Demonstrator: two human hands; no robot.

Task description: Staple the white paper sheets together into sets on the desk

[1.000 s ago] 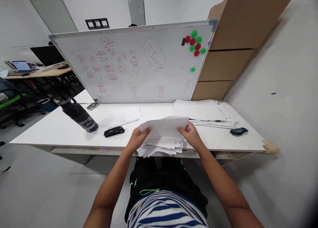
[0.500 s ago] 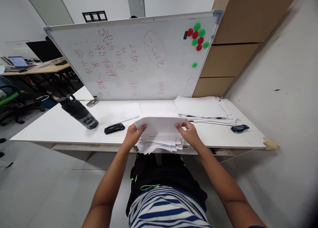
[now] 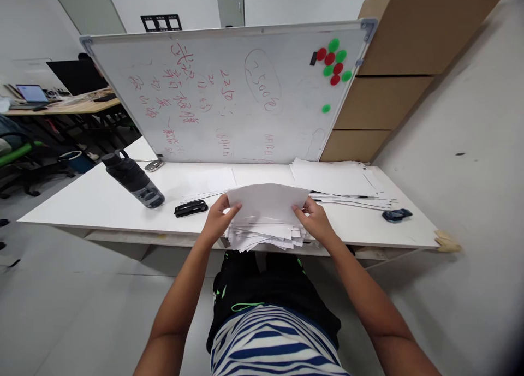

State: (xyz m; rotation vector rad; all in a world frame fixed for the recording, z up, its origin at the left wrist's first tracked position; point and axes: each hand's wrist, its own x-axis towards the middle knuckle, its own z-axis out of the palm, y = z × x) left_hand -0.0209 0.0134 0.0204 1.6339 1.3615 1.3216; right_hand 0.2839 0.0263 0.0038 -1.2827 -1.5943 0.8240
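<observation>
Between my two hands a white sheet of paper (image 3: 268, 201) is held up, its far edge bowed upward. My left hand (image 3: 220, 219) pinches its left side, thumb on top. On the other side my right hand (image 3: 314, 219) grips the right edge the same way. Whether it is one sheet or a few, I cannot tell. Under and in front of it lies an uneven stack of papers (image 3: 264, 237) at the table's near edge. A black stapler (image 3: 191, 208) rests to the left of my left hand.
On the white table (image 3: 102, 204) stand a dark water bottle (image 3: 135, 180) and a computer mouse (image 3: 154, 165). More papers (image 3: 331, 178) lie at the back right, near a small dark object (image 3: 397, 215). A whiteboard (image 3: 229, 103) leans behind, beside stacked cardboard boxes (image 3: 380, 103).
The held sheet has risen slightly, and its far edge now arches more. Both hands keep their grip. The camera view has shifted a little.
</observation>
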